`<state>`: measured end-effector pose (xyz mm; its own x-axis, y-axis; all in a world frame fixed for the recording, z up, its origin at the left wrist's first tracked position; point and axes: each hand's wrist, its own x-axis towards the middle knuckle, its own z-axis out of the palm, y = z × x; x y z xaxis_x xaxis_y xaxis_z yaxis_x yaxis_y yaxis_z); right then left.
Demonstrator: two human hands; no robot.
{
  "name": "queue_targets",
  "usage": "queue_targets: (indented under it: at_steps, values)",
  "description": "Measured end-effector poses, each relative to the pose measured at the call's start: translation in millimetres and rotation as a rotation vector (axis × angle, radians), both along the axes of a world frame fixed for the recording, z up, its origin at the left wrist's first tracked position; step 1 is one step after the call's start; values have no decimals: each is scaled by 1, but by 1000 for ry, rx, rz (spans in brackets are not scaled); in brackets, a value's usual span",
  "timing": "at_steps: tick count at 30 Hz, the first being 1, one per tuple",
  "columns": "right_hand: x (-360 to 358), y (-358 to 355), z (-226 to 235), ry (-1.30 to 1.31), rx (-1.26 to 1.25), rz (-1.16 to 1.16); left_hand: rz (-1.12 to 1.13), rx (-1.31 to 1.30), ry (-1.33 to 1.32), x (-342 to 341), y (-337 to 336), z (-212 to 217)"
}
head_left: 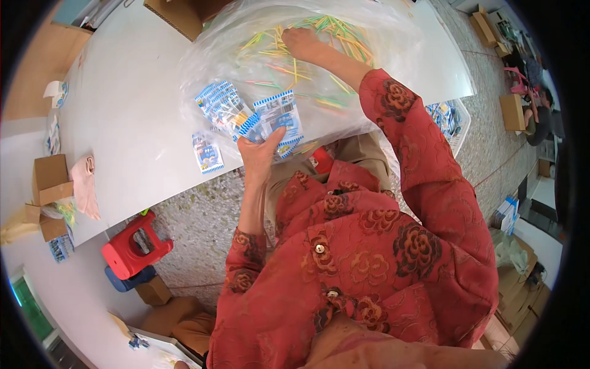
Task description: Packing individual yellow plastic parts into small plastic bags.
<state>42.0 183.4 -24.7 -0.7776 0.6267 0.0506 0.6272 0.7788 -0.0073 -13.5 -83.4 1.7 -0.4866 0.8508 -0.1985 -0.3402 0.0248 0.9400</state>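
Left hand [261,150] is pinching a fan of small flat blue-and-white printed packets [249,114], fingers clamped on their lower edges, at the near rim of the large crinkly clear plastic bag [209,61] on the smooth white table [123,104]. Right hand [300,42] is reaching inside that bag, fingers curled together among thin multicoloured sticks [332,31]; whether they are gripping any is unclear. One loose packet [207,154] is lying flat just left of the bag's near rim.

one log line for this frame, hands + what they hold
left hand: holds blue-white packets | right hand: inside clear bag, on coloured sticks | surface: white table
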Motion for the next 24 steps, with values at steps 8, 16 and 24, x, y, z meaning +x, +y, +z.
queue_targets:
  at_steps: [8,16,24]
  values:
    - [52,24,-3,314,-64,-91,-8,44,-35,3,-2,-2]
    - [101,13,-1,717,-646,-74,-15,50,-40,16,4,9]
    - [101,-8,-27,686,-485,-24,-32,67,4,20,9,12]
